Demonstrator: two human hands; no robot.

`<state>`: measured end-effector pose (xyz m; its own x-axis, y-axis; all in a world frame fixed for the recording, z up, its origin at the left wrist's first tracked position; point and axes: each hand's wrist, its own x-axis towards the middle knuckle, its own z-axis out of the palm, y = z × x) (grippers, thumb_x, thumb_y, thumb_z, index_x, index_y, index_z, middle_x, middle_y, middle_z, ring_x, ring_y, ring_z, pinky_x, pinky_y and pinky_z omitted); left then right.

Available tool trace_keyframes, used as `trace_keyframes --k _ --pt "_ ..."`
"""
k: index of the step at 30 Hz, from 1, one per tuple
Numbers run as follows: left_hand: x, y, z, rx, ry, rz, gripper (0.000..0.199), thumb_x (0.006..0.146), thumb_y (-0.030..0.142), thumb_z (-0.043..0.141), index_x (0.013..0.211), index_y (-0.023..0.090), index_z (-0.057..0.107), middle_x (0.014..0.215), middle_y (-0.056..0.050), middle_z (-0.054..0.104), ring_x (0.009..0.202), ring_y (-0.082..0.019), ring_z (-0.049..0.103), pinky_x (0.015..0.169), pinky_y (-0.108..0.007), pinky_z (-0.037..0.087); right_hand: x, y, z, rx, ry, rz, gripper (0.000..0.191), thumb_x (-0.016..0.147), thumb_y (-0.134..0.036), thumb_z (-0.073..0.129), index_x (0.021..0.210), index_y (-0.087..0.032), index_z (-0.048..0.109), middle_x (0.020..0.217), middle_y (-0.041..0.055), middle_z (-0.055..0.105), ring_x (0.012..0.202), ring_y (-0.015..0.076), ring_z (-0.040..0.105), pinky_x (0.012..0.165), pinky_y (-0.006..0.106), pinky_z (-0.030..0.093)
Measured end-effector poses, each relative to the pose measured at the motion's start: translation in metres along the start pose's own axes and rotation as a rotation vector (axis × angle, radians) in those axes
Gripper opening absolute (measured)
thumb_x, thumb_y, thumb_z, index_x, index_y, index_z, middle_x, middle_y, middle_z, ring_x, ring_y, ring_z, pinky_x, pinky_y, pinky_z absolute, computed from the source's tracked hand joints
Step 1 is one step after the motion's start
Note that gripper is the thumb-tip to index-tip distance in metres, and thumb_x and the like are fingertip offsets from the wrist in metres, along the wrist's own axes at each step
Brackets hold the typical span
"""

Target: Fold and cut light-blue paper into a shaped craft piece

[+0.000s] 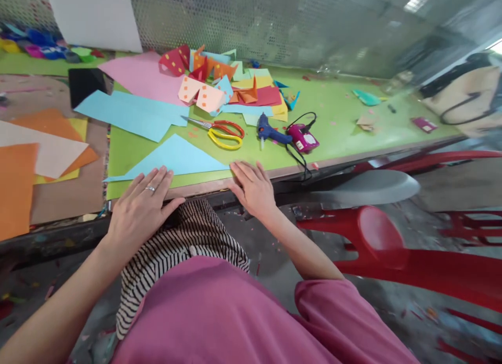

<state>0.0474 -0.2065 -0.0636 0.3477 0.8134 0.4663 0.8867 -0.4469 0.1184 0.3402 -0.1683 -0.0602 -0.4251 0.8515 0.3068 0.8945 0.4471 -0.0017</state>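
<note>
Landmark: I use the light blue paper triangle (172,157) as my marker. It lies flat on the green table (337,128), close to the near edge.
Left hand: my left hand (143,207) lies flat at the near edge of the table, fingers spread and holding nothing. The fingertips touch the near edge of the blue triangle. A ring (150,188) sits on one finger.
Right hand: my right hand (253,189) lies flat too, open and holding nothing. It rests on the table edge at the right tip of the blue triangle.
Scissors: the scissors (219,131) with red and yellow handles lie just behind the triangle, not touching my hands.
Glue guns: a blue glue gun (269,133) and a pink glue gun (303,139) lie to the right of the scissors, behind my right hand, side by side.
Paper pile: folded paper shapes (207,87) in red, orange and peach sit far behind the triangle.
Big sheets: a bigger light blue sheet (129,113) lies behind the triangle to the left, and a pink sheet (141,74) lies farther back.
Chair: a red plastic chair (392,249) stands to the right, below the table edge.
</note>
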Motion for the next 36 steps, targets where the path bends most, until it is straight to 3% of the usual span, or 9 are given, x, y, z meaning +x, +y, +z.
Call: trace_keyframes --k 5,9,14,17,20,23,27,33,36 --pt "0.0 -0.003 0.004 -0.063 0.043 0.018 0.058 0.1 0.049 0.055 0.144 0.012 0.058 0.142 -0.023 0.064 0.13 -0.037 0.063 0.114 -0.057 0.046 -0.007 0.006 -0.008 -0.056 0.109 0.05 0.057 0.107 -0.055 0.036 0.14 -0.017 0.062 0.143 0.0139 0.066 0.133 0.0253 0.058 0.119 0.046 0.037" --pt "-0.004 -0.005 0.001 -0.054 0.065 0.086 0.047 0.101 0.046 0.055 0.133 0.014 0.065 0.139 -0.02 0.067 0.129 -0.034 0.065 0.114 -0.054 0.048 -0.007 -0.013 -0.01 -0.038 0.167 -0.209 0.048 0.103 -0.047 0.053 0.141 -0.018 0.061 0.142 0.0144 0.066 0.135 0.0253 0.056 0.116 0.043 0.037" --pt "-0.011 -0.005 -0.007 0.043 0.125 0.132 0.035 0.101 0.04 0.058 0.124 0.017 0.069 0.134 -0.016 0.071 0.125 -0.03 0.067 0.108 -0.047 0.053 -0.005 -0.031 -0.008 -0.012 0.335 -0.419 0.021 0.099 -0.025 0.064 0.118 -0.021 0.073 0.106 0.0047 0.081 0.101 0.0184 0.07 0.099 0.035 0.042" --pt "-0.013 -0.006 -0.016 0.051 0.247 0.077 0.031 0.1 0.033 0.06 0.126 0.017 0.065 0.13 -0.015 0.072 0.115 -0.028 0.071 0.099 -0.044 0.057 0.001 -0.034 -0.017 0.101 0.397 -0.312 0.017 0.099 -0.02 0.062 0.107 -0.022 0.076 0.092 0.0027 0.081 0.086 0.0167 0.071 0.087 0.033 0.046" --pt "-0.011 -0.007 -0.027 -0.079 0.402 -0.099 0.02 0.099 0.026 0.06 0.116 0.018 0.066 0.112 -0.013 0.076 0.101 -0.024 0.073 0.092 -0.039 0.059 0.011 -0.035 -0.035 0.477 0.345 -0.018 0.021 0.1 -0.031 0.059 0.101 -0.02 0.077 0.093 0.0059 0.08 0.083 0.0183 0.071 0.078 0.032 0.05" --pt "-0.004 -0.008 -0.034 -0.492 0.382 -0.348 0.032 0.098 0.04 0.061 0.121 0.017 0.061 0.116 -0.015 0.073 0.098 -0.022 0.072 0.086 -0.037 0.061 0.023 -0.038 -0.049 0.955 0.222 0.238 0.03 0.093 -0.048 0.065 0.097 -0.02 0.076 0.086 0.0032 0.077 0.078 0.0181 0.068 0.071 0.031 0.053" --pt "0.008 -0.008 -0.038 -1.206 0.259 -0.54 0.066 0.09 0.063 0.063 0.135 0.016 0.053 0.131 -0.018 0.068 0.106 -0.026 0.072 0.081 -0.038 0.063 0.032 -0.047 -0.053 1.354 0.07 0.38 0.037 0.077 -0.057 0.079 0.088 -0.022 0.078 0.08 -0.0008 0.073 0.074 0.015 0.063 0.073 0.029 0.052" --pt "0.011 -0.008 -0.042 -1.51 0.249 -0.758 0.04 0.072 0.055 0.084 0.074 0.019 0.067 0.073 -0.001 0.068 0.063 -0.013 0.064 0.06 -0.026 0.058 0.032 -0.051 -0.05 1.409 0.008 0.399 0.035 0.074 -0.056 0.082 0.085 -0.023 0.078 0.08 -0.0011 0.073 0.075 0.0151 0.062 0.073 0.029 0.051" --pt "0.012 -0.014 -0.042 -1.388 0.34 -0.7 0.033 0.078 0.05 0.081 0.082 0.02 0.069 0.082 -0.001 0.071 0.071 -0.013 0.066 0.068 -0.025 0.059 0.03 -0.047 -0.055 1.125 0.154 0.268 0.03 0.088 -0.052 0.071 0.091 -0.023 0.078 0.083 0.0019 0.075 0.076 0.0178 0.065 0.071 0.031 0.051"
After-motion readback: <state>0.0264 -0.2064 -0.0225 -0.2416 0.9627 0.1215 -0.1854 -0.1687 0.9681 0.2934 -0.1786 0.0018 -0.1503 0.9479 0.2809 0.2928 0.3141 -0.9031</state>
